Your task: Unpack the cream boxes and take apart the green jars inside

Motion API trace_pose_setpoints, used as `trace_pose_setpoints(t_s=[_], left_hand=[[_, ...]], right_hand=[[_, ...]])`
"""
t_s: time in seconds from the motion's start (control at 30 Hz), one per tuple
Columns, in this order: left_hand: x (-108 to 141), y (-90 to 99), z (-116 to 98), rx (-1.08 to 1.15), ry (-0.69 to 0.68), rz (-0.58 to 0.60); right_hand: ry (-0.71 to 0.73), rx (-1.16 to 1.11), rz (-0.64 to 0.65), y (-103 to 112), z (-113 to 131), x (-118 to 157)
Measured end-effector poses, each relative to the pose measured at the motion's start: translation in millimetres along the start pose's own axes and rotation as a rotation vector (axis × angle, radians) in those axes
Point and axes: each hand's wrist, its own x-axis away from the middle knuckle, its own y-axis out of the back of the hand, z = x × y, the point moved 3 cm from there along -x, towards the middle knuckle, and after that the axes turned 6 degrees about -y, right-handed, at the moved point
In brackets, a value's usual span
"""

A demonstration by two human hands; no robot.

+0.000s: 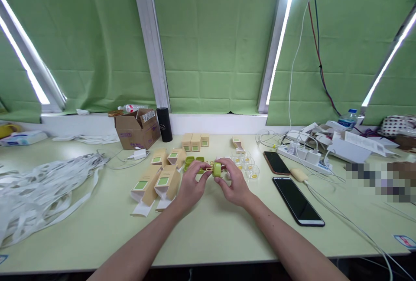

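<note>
In front of me a small glossy green rounded piece [216, 169] is held between both hands. The fingers of my right hand [234, 182] pinch it from the right. My left hand [192, 184] pinches at its left side, where a thin gold-coloured part shows; I cannot tell exactly what that is. Behind my left hand stand more green pieces [199, 159]. Clear plastic holders [252, 171] with yellow centres sit just beyond my right hand. Left of my left hand lie tan paper boxes [167, 181] with green squares and open white flaps.
Smaller tan boxes [195, 142] stand at the back. A cardboard carton [138, 129] and a black bottle [164, 125] are behind left. White strips [55, 190] cover the left side. Two phones [298, 200], a power strip [305, 158] and cables lie right.
</note>
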Motion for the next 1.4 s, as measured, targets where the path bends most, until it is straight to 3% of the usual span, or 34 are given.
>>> trace_pose_setpoints(t_s=[0.47,1.23,1.4], left_hand=[[2.0,-1.9,8.4,0.130,0.156,-0.029],[2.4,-2.7,11.9,0.173,0.244,0.031],[-0.1,-1.8,9.6,0.176,0.233,-0.001]], right_hand=[[0.005,-0.017,0.021,-1.2,2.1,-0.8],[-0.003,-0.056,0.075,-2.8,2.5,-1.3],[-0.047,-0.081,0.058,-3.5,3.5,-1.3]])
